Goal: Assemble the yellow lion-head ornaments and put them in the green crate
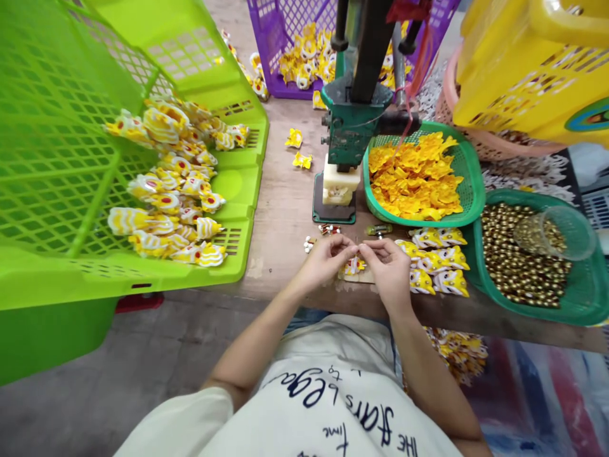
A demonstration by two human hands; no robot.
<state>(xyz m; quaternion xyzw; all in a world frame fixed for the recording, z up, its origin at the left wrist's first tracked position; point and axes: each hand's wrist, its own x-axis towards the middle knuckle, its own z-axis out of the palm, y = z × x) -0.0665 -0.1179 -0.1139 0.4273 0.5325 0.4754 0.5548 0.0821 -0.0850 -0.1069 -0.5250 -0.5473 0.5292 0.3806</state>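
Note:
My left hand (pixel 330 257) and my right hand (pixel 387 261) meet at the fingertips near the table's front edge, both pinched on something too small to make out. Just below the fingertips lies a yellow and white plastic piece (pixel 353 266) on a small pale block. Beside my right hand stand rows of yellow and white figure pieces (pixel 440 261). Small white and red parts (pixel 309 244) lie by my left hand. Behind the hands is a green press (pixel 354 127) with a cream block (pixel 340 184) under its head.
A green basket (pixel 477 184) holds orange-yellow pieces; another (pixel 594 298) holds gold beads and a clear cup (pixel 578 235). At left, a lime crate (pixel 252 209) holds assembled pieces. A purple crate (pixel 276 89) stands behind, a yellow basket (pixel 528 57) at upper right.

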